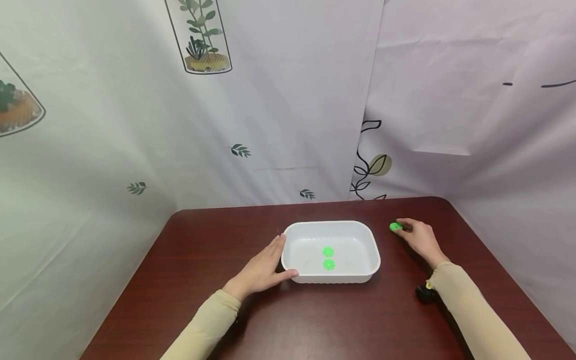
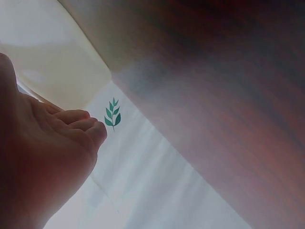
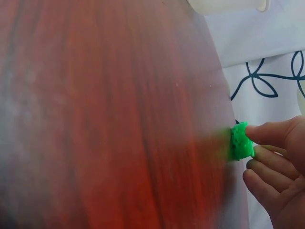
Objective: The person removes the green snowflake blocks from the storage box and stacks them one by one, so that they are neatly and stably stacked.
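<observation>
A white plastic tub [image 1: 371, 243] stands in the middle of the dark red table [image 1: 216, 240]. Two green flower-shaped pieces [image 1: 328, 252] [image 1: 329, 264] lie inside it. My left hand [image 1: 265, 267] rests flat against the tub's left wall with straight fingers, thumb along the front edge. The left wrist view shows those fingers [image 2: 81, 125] beside the tub [image 2: 52, 52]. To the right of the tub, my right hand [image 1: 418, 235] pinches a third green piece [image 1: 395, 227] on the table. In the right wrist view the thumb and fingers [image 3: 271, 148] hold that green piece [image 3: 240, 141].
Patterned white curtains [image 1: 288, 125] enclose the table on the back and both sides. A small black object [image 1: 425, 293] lies by my right forearm near the front right. Bare tabletop lies left of and in front of the tub.
</observation>
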A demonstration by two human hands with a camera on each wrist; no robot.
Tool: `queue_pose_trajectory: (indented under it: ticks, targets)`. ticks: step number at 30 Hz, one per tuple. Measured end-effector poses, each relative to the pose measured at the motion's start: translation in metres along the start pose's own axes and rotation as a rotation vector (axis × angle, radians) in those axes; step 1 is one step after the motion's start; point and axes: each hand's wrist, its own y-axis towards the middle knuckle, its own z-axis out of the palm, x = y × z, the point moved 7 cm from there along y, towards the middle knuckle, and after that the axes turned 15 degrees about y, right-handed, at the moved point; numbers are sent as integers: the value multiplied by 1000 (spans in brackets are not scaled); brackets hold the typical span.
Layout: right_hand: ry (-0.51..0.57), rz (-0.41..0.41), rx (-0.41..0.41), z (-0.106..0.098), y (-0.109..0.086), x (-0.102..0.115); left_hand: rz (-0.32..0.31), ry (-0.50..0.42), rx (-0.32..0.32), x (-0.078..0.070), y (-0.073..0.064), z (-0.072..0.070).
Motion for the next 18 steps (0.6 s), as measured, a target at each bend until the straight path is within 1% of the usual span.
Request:
queue_pose_trajectory:
  ticks: [12, 18]
  targets:
    - [1, 13, 16, 1, 3, -2, -10, -13, 7, 0, -1, 0]
    - [7, 28, 18, 1, 3, -1, -2, -13, 0, -1, 0, -1]
